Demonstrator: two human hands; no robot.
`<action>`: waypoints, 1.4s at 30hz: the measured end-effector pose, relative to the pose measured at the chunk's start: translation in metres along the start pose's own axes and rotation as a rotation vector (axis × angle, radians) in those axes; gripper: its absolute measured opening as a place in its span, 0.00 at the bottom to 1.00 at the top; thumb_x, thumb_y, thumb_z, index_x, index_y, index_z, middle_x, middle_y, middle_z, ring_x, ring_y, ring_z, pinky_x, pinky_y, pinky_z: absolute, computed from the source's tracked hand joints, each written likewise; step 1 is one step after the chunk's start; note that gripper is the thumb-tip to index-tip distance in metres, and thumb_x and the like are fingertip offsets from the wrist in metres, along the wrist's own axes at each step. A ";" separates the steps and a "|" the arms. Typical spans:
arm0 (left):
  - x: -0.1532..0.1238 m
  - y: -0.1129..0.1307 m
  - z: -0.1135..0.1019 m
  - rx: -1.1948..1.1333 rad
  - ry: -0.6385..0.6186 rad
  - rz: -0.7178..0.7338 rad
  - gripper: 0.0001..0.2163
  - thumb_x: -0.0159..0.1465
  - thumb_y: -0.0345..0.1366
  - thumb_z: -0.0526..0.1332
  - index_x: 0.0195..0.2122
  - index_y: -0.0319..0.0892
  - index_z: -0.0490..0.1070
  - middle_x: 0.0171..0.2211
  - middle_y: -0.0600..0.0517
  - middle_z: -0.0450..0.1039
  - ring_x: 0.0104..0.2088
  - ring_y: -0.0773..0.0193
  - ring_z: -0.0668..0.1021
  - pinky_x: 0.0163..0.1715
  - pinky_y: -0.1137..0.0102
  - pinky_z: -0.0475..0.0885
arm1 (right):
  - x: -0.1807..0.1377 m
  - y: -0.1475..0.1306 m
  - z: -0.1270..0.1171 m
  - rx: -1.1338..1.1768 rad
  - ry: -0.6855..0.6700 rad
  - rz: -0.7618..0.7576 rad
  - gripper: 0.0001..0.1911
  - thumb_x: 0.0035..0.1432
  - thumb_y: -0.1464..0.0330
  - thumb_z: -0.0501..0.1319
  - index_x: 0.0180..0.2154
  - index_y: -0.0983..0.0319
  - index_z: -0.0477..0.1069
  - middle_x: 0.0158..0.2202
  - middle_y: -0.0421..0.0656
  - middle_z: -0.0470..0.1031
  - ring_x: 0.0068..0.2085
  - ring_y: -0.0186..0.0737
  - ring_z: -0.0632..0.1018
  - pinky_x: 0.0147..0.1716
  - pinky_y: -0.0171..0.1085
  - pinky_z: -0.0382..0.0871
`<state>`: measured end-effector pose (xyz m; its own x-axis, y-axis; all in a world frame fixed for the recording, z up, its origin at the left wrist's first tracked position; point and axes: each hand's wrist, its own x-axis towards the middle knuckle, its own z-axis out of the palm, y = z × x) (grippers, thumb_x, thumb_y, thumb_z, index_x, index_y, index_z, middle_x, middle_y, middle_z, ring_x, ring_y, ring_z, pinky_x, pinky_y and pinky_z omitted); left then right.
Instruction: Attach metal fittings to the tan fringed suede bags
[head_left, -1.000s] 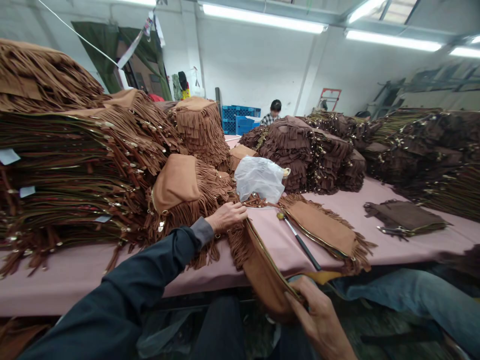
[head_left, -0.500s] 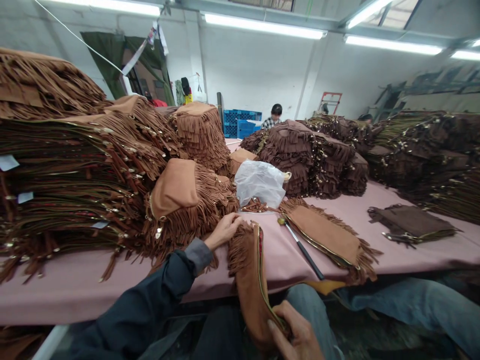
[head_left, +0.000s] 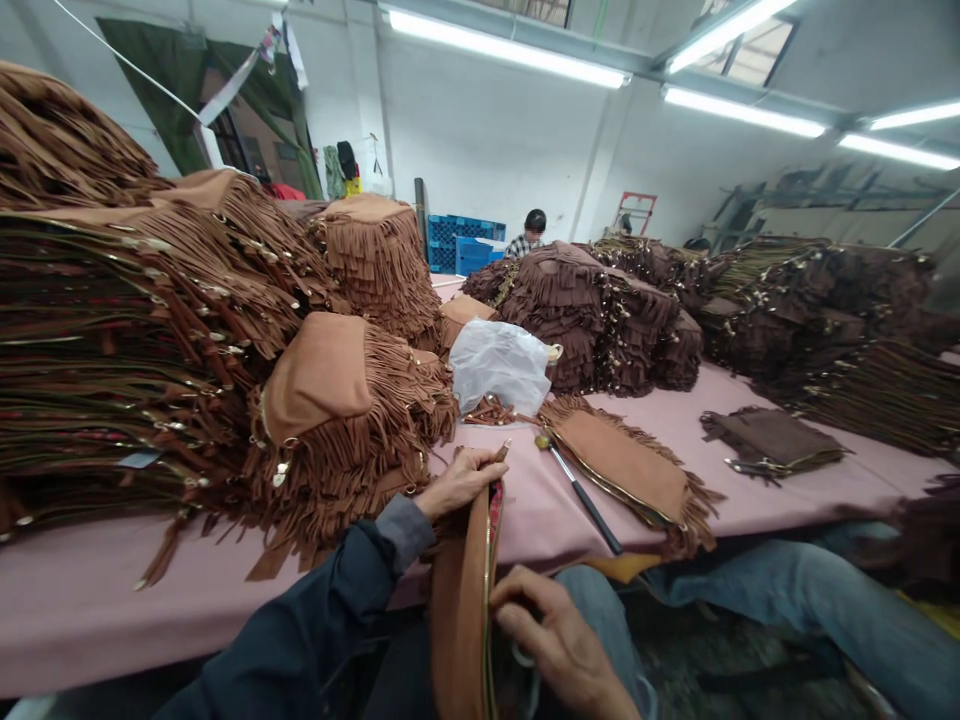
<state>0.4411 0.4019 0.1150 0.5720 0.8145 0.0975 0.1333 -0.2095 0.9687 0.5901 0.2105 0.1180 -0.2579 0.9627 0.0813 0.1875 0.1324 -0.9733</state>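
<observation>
I hold a tan suede fringed bag (head_left: 459, 600) on edge over my lap, its zipper side facing up. My left hand (head_left: 457, 482) grips the bag's far top corner at the table edge, fingers closed. My right hand (head_left: 551, 640) is curled against the bag's near opening beside the zipper, fingers bent on its edge. A second tan fringed bag (head_left: 630, 470) lies flat on the pink table (head_left: 112, 590) just right of my hands, with a black-handled tool (head_left: 581, 492) lying beside it.
Tall stacks of tan fringed bags (head_left: 150, 330) fill the left of the table; dark brown stacks (head_left: 600, 310) fill the far right. A clear plastic bag (head_left: 499, 365) and a lone dark brown bag (head_left: 772, 445) lie on the table. A person (head_left: 529, 232) sits far behind.
I have drawn the tan bag off the table towards my lap and turned it upright. My right hand has risen to the bag's opening; my left hand stayed on its far corner.
</observation>
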 end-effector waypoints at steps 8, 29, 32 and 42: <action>0.024 0.083 -0.044 0.149 0.085 0.254 0.15 0.65 0.44 0.59 0.48 0.40 0.73 0.41 0.50 0.75 0.41 0.61 0.74 0.44 0.69 0.69 | 0.133 -0.023 -0.032 0.130 0.197 -0.131 0.19 0.61 0.53 0.61 0.44 0.62 0.72 0.36 0.42 0.74 0.37 0.40 0.73 0.39 0.36 0.68; 0.061 -0.057 -0.037 0.064 0.105 0.132 0.10 0.64 0.37 0.58 0.44 0.41 0.75 0.39 0.50 0.76 0.43 0.60 0.75 0.48 0.67 0.69 | 0.211 0.073 -0.048 -0.005 0.431 -0.007 0.17 0.61 0.56 0.58 0.32 0.63 0.74 0.26 0.40 0.71 0.28 0.38 0.70 0.29 0.34 0.65; 0.058 -0.062 -0.033 0.196 0.149 0.165 0.09 0.65 0.35 0.57 0.42 0.42 0.73 0.40 0.50 0.76 0.42 0.60 0.75 0.47 0.67 0.69 | 0.210 0.075 -0.048 -0.058 0.429 0.015 0.15 0.58 0.58 0.59 0.32 0.63 0.75 0.27 0.41 0.73 0.29 0.38 0.71 0.31 0.35 0.66; 0.057 -0.066 -0.033 0.726 0.117 0.333 0.04 0.65 0.31 0.56 0.32 0.43 0.68 0.33 0.50 0.72 0.35 0.60 0.71 0.36 0.67 0.65 | 0.209 0.071 -0.058 -0.167 0.370 0.073 0.07 0.51 0.65 0.57 0.25 0.62 0.68 0.22 0.36 0.68 0.26 0.35 0.67 0.28 0.33 0.61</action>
<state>0.4385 0.4796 0.0641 0.5911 0.6902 0.4174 0.4862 -0.7178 0.4983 0.6041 0.4341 0.0786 0.1148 0.9867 0.1148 0.3521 0.0677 -0.9335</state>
